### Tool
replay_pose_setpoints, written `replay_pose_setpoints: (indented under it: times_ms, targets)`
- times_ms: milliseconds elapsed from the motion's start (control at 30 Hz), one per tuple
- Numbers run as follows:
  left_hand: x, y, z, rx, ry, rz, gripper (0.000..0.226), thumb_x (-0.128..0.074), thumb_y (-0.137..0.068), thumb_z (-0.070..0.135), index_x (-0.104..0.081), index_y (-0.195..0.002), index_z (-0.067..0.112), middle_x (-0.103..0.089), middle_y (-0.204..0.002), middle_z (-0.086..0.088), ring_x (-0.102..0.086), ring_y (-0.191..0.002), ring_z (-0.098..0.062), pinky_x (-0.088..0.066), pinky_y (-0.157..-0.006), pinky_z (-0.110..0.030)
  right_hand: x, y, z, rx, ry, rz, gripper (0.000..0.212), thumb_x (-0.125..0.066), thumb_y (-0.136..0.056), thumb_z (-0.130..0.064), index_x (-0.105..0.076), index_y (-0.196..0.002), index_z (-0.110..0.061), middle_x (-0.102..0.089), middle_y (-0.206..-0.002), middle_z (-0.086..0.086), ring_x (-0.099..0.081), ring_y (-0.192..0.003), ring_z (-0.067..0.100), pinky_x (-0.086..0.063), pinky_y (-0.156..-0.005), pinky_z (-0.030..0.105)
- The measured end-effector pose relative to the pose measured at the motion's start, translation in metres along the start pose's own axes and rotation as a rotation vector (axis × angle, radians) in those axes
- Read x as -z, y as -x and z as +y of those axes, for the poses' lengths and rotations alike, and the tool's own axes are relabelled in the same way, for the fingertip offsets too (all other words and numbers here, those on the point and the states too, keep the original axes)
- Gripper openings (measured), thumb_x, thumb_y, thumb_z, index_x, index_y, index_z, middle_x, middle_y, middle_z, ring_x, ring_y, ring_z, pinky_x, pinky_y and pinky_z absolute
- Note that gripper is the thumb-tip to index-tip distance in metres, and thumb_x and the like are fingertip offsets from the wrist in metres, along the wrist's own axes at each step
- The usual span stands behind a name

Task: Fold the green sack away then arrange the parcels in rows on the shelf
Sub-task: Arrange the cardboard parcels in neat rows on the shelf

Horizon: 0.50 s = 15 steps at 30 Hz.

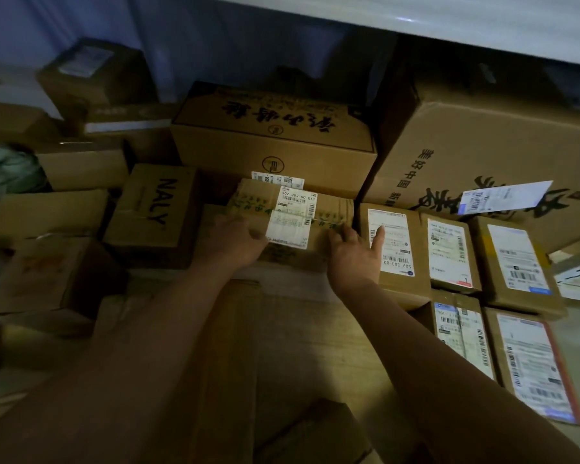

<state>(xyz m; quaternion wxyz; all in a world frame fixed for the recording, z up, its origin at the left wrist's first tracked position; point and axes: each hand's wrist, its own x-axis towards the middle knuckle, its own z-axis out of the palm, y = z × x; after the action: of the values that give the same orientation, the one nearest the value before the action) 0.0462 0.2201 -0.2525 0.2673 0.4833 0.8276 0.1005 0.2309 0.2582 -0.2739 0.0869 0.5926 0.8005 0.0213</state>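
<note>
The small brown cardboard parcel with white shipping labels and green-printed tape (292, 222) lies mid-shelf, before the big printed carton (275, 139). The left hand (238, 239) clasps its left end; the right hand (355, 256), fingers spread, rests at its right end. Stiff, probably light, though the dim view hides its depth; hold both ends, off the slick tape.
</note>
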Motion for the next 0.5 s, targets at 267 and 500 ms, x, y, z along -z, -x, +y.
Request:
replay_pose_setpoints:
  times_ms: [267,500]
  targets:
    - [0.033,0.039,-0.004,-0.142,0.144,-0.069,0.026,-0.056,-0.093,0.027,-0.069,-0.106,0.008,-0.063,-0.096,-0.002,-0.058,-0.088,-0.017,-0.045,-0.074,-0.03,0.017,0.025,-0.005,0.075,-0.316,0.039,0.039,-0.051,-0.092,-0.026,-0.052,-0.131,-0.018,-0.041,-0.143,0.011,-0.039,-0.129,0.028,-0.038,-0.104,0.038]
    - [0.052,0.097,-0.034,-0.058,0.223,0.048,0.017,-0.055,-0.093,0.024,-0.057,-0.078,0.017,-0.056,-0.09,-0.007,-0.051,-0.079,-0.018,-0.043,-0.07,-0.03,0.045,0.094,-0.047,-0.204,-1.124,-0.413,0.038,-0.054,-0.094,-0.035,-0.055,-0.125,-0.013,-0.061,-0.122,0.009,-0.061,-0.105,0.024,-0.052,-0.089,0.039]
